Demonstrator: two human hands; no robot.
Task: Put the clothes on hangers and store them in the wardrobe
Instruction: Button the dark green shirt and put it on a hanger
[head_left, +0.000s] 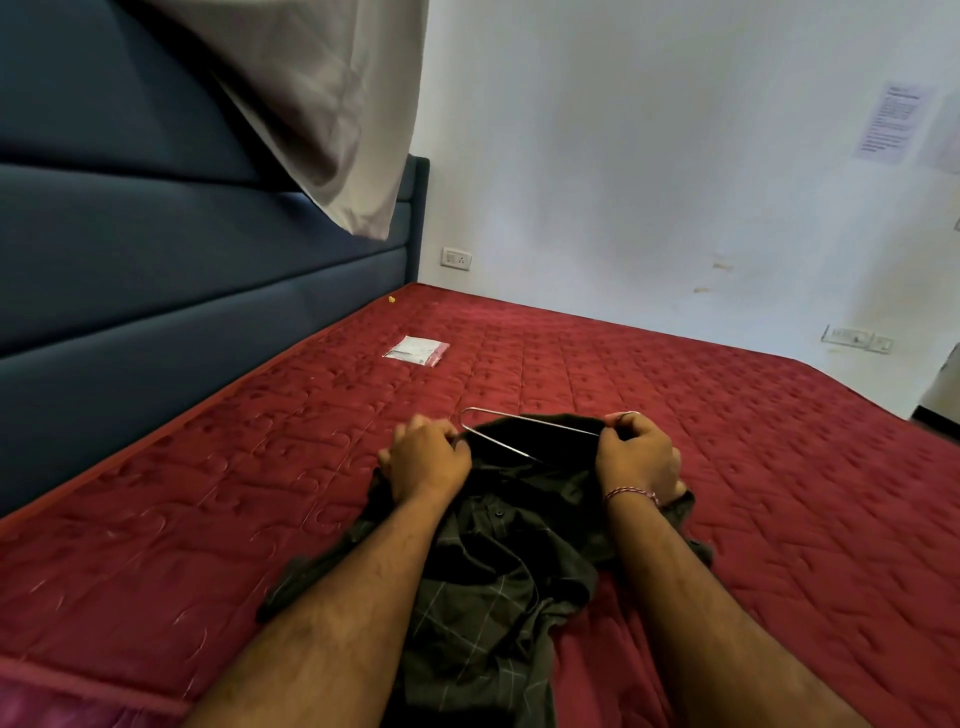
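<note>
Far left, a dark blue padded headboard (156, 270) runs along the bed's edge, w/ a grey pillow (311, 104) tilted against it at the top. The bed (753, 493) has a red quilted cover. On it, near the headboard, lies a small clear plastic packet (417, 351); a tiny yellow speck sits further back by the corner. A white socket (456, 258) is on the wall just beyond the headboard.

Centre foreground: a dark green checked shirt (498, 597) lies crumpled on the bed, collar end away from the person. A thin metal hanger (511, 422) is partly inside the collar opening, 1 rounded end sticking out to the left, the rest under fabric.

Left hand (428, 457) has its fingers curled, gripping the shirt's left shoulder at the hanger's end. Right hand (636, 452), thread band on the wrist, has its fingers curled round the shirt's right shoulder and the hanger's other end.

Far right: white wall (675, 156) w/ a printed paper notice (896, 122) stuck on it and 2 switch plates (857, 339) low down.
</note>
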